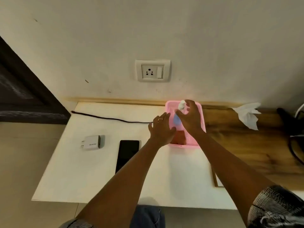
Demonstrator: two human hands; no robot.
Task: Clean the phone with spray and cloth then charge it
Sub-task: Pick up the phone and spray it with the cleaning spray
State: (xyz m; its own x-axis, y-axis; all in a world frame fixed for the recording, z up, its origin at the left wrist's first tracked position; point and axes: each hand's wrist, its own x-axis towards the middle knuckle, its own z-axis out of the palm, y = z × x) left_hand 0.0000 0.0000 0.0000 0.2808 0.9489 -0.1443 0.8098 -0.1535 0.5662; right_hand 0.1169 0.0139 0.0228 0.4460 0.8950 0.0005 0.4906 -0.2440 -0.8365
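Right hand: the right hand (189, 117) hovers over the pink perforated plastic basket (201, 112), fingers spread and half curled, just at the white trigger head of the small blue spray bottle (177, 118); it grasps nothing yet, as far as the blur lets me tell.
Left hand: the left hand (162, 128), a ring on one finger, lies flat with straight fingers against the basket's near left rim, steadying it and holding nothing.
Step in hand: fetching the spray, the opening of the cleaning step; neither phone nor charger looks touched.
Next move: I judge the right hand must close round the bottle's neck and lift it straight up past the basket wall, then turn to the cloth.
Spray bottle: upright inside the basket under the right hand, smooth rounded plastic, likely light and slippery.
Cloth: a folded red-orange cloth (181, 137) lies in the basket's near end, below both hands; soft, matte.
Phone: the flat black glossy rectangular phone (127, 153) rests face up on the white smooth desk (82, 178), left of the left wrist, partly hidden by that forearm.
Charger: a white boxy plastic wall adapter with two metal pins (93, 142) lies further left of the phone.
Cable: a thin black cable (107, 118) trails beyond the adapter, left of the left hand.
Socket: a white wall socket with switch (152, 71) sits above both hands.
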